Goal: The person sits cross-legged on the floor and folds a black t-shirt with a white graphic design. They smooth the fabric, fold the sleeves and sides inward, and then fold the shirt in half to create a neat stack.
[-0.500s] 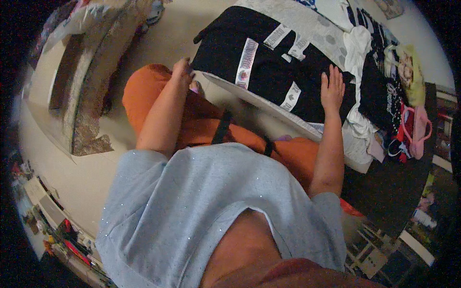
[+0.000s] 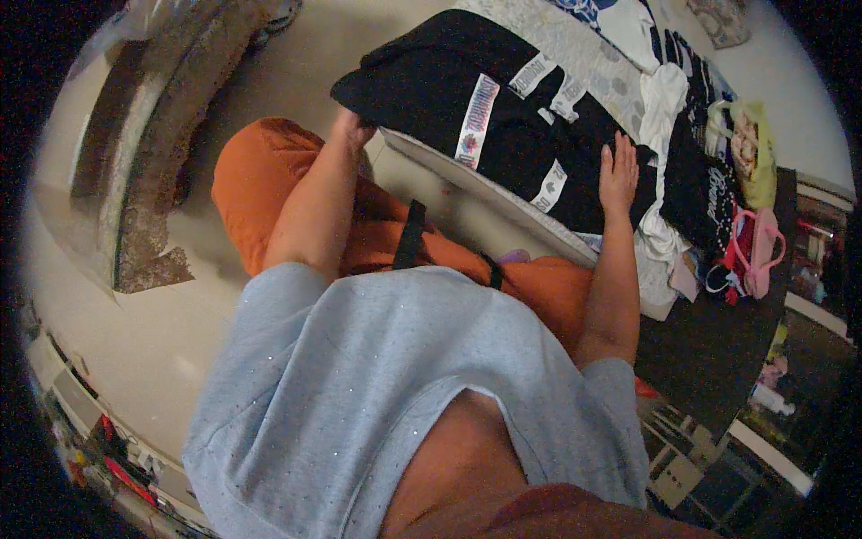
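Observation:
A black garment (image 2: 422, 99) with white printed strips lies spread over a bed (image 2: 597, 49) with a pale patterned cover. My left hand (image 2: 353, 130) is closed on the garment's near left edge, which reaches past the bed's side. Its fingertips are hidden beneath the cloth. Flat on the right part of the garment rests my right hand (image 2: 618, 180), fingers stretched out. Just beyond it runs a bunched white cloth (image 2: 663, 103).
More dark clothes (image 2: 709, 193), a yellow piece (image 2: 752, 153) and a pink strappy item (image 2: 763, 256) lie at the right. A dark brown surface (image 2: 709, 346) adjoins the bed. At the left stands a worn-edged piece of furniture (image 2: 135, 198).
The garment's left edge has come out over the bed's side, covering my left fingers. My right hand stays flat on the cloth. The whole view has shifted slightly.

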Available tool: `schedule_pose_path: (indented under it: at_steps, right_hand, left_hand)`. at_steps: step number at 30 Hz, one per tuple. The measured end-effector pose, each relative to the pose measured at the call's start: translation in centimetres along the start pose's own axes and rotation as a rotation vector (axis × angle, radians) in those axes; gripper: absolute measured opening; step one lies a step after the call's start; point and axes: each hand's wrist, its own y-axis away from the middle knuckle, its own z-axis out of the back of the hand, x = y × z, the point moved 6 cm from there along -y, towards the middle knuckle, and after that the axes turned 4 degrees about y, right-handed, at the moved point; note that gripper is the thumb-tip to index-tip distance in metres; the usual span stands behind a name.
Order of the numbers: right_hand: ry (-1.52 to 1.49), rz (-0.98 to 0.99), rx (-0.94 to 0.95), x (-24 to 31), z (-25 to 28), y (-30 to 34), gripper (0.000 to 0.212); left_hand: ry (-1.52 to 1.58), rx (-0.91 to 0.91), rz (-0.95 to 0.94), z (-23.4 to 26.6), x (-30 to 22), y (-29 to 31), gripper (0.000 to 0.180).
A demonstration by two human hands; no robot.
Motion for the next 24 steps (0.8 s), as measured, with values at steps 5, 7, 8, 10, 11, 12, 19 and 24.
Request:
schedule_pose_path:
  at_steps: [5,7,8,10,11,12,19,24]
  right_hand:
    - [-0.036,0.022,-0.001,0.4,0.2,-0.4,0.054]
    - [-0.053,0.02,0.019,0.5,0.1,-0.6,0.054]
    - [-0.062,0.016,0.029,0.5,0.0,-0.6,0.054]
    - [-0.064,0.008,0.043,0.0,-0.1,-0.9,0.054]
    - [-0.061,0.005,0.048,-0.2,-0.3,-0.8,0.054]
    - [-0.056,0.002,0.054,-0.5,-0.4,-0.8,0.054]
    - [-0.017,-0.026,-0.059,2.9,2.2,-1.2,0.049]
    - [-0.366,0.154,-0.258,12.1,3.3,-2.5,0.04]
  left_hand:
    - [0.337,0.174,-0.19,-5.7,-3.4,2.9,0.027]
    - [0.439,0.253,-0.235,-7.2,-4.3,3.2,0.026]
    - [0.428,0.275,-0.231,-7.9,-4.6,3.3,0.027]
    - [0.357,0.311,-0.218,-9.5,-5.4,3.2,0.027]
    - [0.293,0.32,-0.211,-10.2,-5.8,3.1,0.028]
    - [0.225,0.331,-0.213,-11.0,-6.4,3.1,0.028]
    - [-0.479,0.377,-0.391,-15.3,-11.1,3.7,0.031]
    - [-1.328,0.48,-0.604,-17.6,-10.4,5.0,0.033]
